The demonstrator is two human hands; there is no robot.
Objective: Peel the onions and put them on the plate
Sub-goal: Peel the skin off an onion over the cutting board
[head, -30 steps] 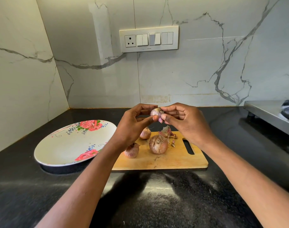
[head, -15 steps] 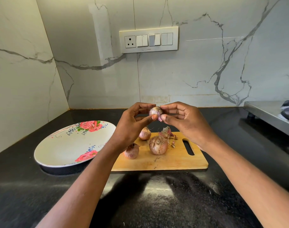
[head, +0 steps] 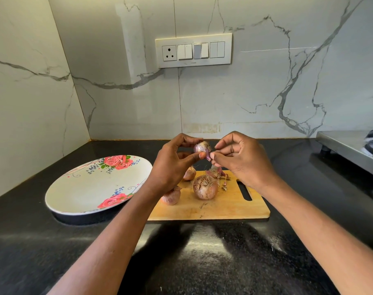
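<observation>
A small onion [head: 201,147] is held above the cutting board [head: 228,206] by the left hand [head: 172,165], fingers curled around it. A strip of purple skin [head: 209,155] is pinched by the right hand [head: 240,158]. Three unpeeled onions [head: 205,187] lie on the board; the flowered plate [head: 85,188] stands beside it on the tabletop [head: 202,262].

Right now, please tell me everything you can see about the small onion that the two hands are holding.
The small onion is roundish, pale with purple patches, and partly peeled. It is held in the air above the wooden cutting board. The left hand grips it between thumb and fingers. The right hand pinches a loose purple strip of skin hanging at its lower right side.
</observation>
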